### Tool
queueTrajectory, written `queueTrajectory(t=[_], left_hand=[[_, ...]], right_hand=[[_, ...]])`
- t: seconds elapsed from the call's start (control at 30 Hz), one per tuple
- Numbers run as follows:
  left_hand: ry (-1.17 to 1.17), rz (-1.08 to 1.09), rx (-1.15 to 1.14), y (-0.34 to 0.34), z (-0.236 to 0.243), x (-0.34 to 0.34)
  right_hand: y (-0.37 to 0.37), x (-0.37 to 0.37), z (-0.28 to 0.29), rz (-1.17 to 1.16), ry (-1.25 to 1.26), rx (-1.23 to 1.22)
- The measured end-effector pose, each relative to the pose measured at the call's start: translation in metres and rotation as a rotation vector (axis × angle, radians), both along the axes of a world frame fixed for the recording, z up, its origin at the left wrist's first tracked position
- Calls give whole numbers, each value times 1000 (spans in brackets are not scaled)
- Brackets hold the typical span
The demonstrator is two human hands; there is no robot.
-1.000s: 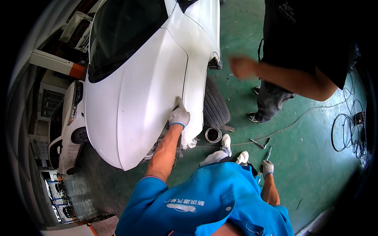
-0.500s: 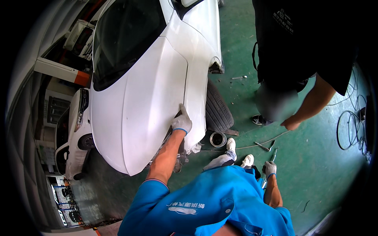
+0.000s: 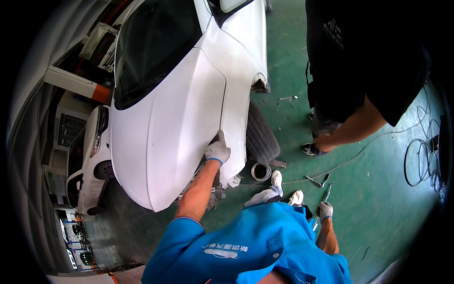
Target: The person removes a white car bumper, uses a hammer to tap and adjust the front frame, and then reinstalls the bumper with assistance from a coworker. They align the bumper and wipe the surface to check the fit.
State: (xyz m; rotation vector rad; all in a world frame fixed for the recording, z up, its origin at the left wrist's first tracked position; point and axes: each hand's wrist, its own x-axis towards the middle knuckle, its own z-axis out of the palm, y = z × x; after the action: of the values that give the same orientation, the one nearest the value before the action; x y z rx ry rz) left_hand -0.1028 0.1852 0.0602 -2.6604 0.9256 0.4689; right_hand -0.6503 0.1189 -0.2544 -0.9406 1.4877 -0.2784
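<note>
White bodywork dominates a workshop as a car [image 3: 189, 102] stands on a green floor [image 3: 378, 189], a person in black [image 3: 364, 61] near its side. Its hood [image 3: 163, 137] meets the fender [image 3: 236, 118] along a curved seam, with a tyre [image 3: 261, 135] angled out beside it. At that seam, the worker's gloved left hand [image 3: 218, 150] extends an index finger, the others curled; whether they grip anything cannot be seen. The gloved right hand [image 3: 326, 209], well apart from the car, is wrapped around a slim metal tool [image 3: 328, 190].
</note>
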Motion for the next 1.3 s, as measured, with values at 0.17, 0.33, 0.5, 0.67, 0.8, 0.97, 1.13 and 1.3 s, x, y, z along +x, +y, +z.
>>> queueTrajectory(t=[0.17, 0.33, 0.5, 0.67, 0.8, 0.97, 1.13, 1.3], left_hand=[[-5, 158, -616, 53, -35, 14], [517, 1243, -1318, 152, -74, 8], [614, 1596, -2042, 193, -76, 9], [399, 1604, -2240, 187, -70, 36], [344, 1585, -2283, 179, -88, 34], [253, 1582, -2315, 188, -80, 29], [310, 1540, -2335, 167, -65, 37], [199, 1508, -2313, 163, -71, 39]], right_hand=[[-1, -15, -35, -5, -39, 36], [-14, -10, -23, 148, -9, 1], [-42, -4, -51, 284, 64, 56], [-93, 85, -61, 980, 437, -438], [-130, 179, -52, 1189, 33, -827], [-156, 396, 122, 1106, 16, -546], [-162, 509, 208, 774, -237, -875], [-177, 566, 257, 785, -303, -981]])
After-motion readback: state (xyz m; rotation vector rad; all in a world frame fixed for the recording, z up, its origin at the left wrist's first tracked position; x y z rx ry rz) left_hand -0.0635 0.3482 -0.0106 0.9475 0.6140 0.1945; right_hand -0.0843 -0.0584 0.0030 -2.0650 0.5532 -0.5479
